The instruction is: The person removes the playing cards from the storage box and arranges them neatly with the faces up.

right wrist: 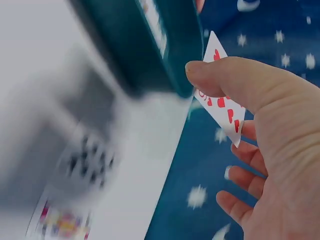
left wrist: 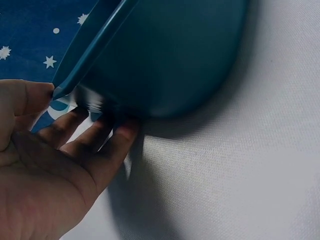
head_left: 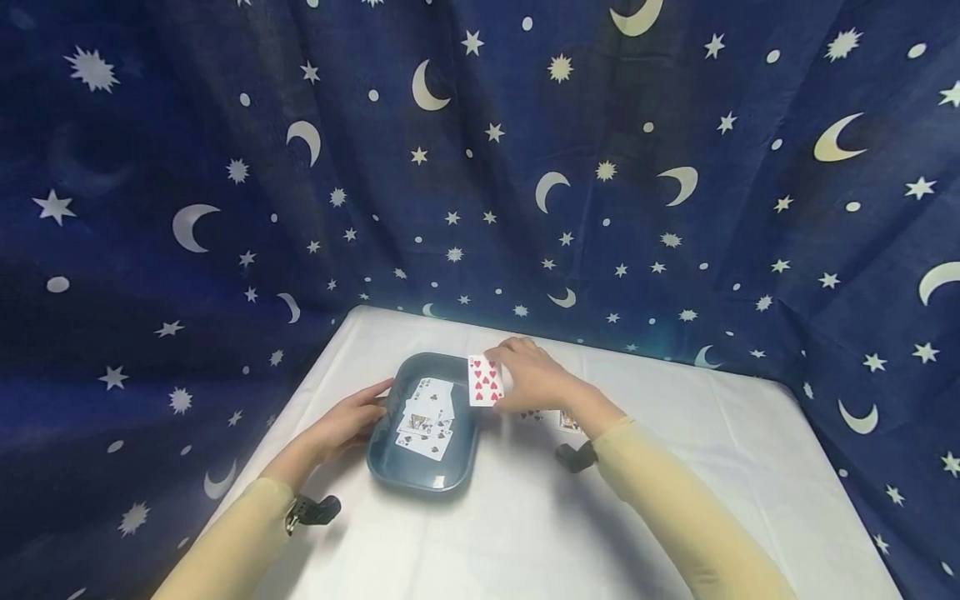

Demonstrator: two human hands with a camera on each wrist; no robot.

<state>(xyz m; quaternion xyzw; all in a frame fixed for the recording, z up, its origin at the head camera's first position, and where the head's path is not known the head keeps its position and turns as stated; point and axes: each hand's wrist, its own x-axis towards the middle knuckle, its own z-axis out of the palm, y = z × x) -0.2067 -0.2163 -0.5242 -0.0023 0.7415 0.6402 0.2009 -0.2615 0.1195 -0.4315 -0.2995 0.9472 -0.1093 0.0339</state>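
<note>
In the head view my left hand (head_left: 347, 423) is at the left side of a blue-green plastic tray (head_left: 401, 472). Its thumb lies on the rim and its curled fingers reach the outer wall below, as the left wrist view shows. Between thumb and fingers, my right hand (head_left: 536, 377) pinches a hearts playing card (head_left: 483, 385), held face up beside the tray's right rim. Several playing cards (head_left: 425, 447) overlap face up inside the tray, black suits and a face card among them.
Partly hidden behind the right forearm, a black-suited card (right wrist: 90, 161) and a face card (right wrist: 61, 223) lie on the white-covered table (head_left: 525, 533). A dark blue curtain (head_left: 510, 200) with moons and stars hangs around the table's back and sides.
</note>
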